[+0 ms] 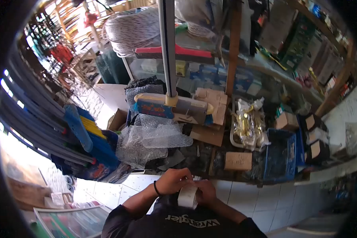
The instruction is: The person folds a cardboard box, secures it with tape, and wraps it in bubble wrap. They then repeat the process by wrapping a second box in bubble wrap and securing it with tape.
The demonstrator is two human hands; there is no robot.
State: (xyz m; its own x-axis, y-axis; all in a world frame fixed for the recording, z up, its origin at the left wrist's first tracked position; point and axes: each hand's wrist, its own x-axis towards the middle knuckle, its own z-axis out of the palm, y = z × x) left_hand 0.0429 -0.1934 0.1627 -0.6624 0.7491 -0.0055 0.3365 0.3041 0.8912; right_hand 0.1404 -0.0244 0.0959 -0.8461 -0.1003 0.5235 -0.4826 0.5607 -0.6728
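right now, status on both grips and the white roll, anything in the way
Right grip closed on white roll. Left grip curled at its top edge. Nothing visibly blocking; brown box lies beyond.

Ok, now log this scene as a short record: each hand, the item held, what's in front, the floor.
Left hand: black wristband on the wrist; fingers at the white item's upper end, grip unclear
Right hand: holding the white item
Item held: pale, roll-like; exact kind unclear
In front, left to right: bubble wrap, cardboard box, blue tray
Floor: white tiles
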